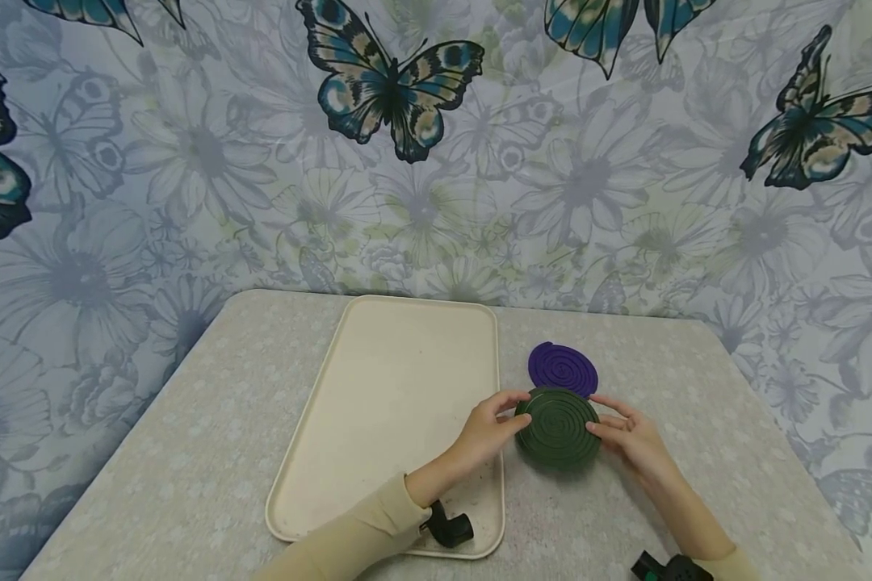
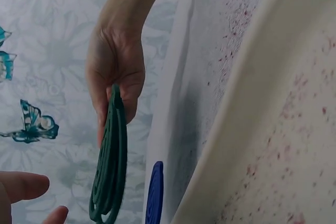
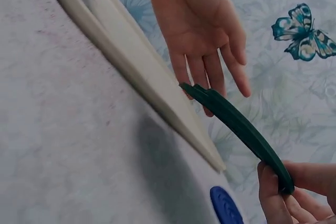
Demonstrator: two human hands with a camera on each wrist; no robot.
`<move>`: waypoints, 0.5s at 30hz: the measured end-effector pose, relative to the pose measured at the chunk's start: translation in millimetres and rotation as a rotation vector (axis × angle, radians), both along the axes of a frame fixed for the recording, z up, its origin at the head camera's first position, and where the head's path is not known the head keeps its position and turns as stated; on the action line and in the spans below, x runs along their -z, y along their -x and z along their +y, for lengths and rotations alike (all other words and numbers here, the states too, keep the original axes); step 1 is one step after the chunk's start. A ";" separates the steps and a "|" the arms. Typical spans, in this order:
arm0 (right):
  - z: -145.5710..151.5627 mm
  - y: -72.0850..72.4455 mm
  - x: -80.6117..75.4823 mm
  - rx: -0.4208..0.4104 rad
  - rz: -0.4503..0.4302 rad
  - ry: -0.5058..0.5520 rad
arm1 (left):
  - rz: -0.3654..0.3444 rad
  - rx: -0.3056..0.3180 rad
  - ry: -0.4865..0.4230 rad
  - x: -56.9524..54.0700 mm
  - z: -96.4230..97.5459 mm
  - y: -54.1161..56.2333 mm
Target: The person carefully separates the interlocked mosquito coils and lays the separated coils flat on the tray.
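Observation:
A dark green flat spiral coil (image 1: 558,429) is held above the table, tilted, with its shadow beneath it. My right hand (image 1: 630,440) pinches its right edge between thumb and fingers; the right wrist view shows this grip on the green coil (image 3: 244,127). On the other side is my left hand (image 1: 488,428), at the coil's left edge. Its fingers (image 3: 212,72) look straight and spread in the right wrist view, not curled round the coil. Just behind lies a purple spiral coil (image 1: 563,367), flat on the table and partly covered by the green one.
A cream rectangular tray (image 1: 407,363) lies left of the coils, under my left forearm. The table (image 1: 211,452) has a pale patterned cover. Behind it hangs a butterfly-and-flower backdrop (image 1: 436,218). Black devices (image 1: 450,528) sit at both wrists.

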State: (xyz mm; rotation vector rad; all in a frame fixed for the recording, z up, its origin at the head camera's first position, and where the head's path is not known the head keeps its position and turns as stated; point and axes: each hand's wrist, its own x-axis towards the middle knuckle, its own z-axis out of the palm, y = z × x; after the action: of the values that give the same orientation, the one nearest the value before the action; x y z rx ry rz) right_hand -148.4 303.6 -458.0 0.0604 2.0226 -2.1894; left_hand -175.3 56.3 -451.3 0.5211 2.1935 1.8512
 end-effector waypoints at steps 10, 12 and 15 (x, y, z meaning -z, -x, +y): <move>-30.3 33.2 -34.8 0.062 0.037 0.194 | -0.014 -0.040 -0.108 -20.2 -27.4 34.1; -37.7 40.5 -42.1 0.061 0.048 0.234 | -0.030 -0.072 -0.134 -27.0 -33.0 41.6; -49.1 49.7 -53.1 0.066 0.051 0.266 | -0.041 -0.120 -0.156 -36.6 -41.0 51.8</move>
State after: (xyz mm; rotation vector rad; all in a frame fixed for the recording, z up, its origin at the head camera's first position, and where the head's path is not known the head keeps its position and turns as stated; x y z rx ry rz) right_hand -198.0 254.5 -404.9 0.0397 1.7588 -2.5043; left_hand -227.1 15.2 -414.8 0.3831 2.1073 2.0877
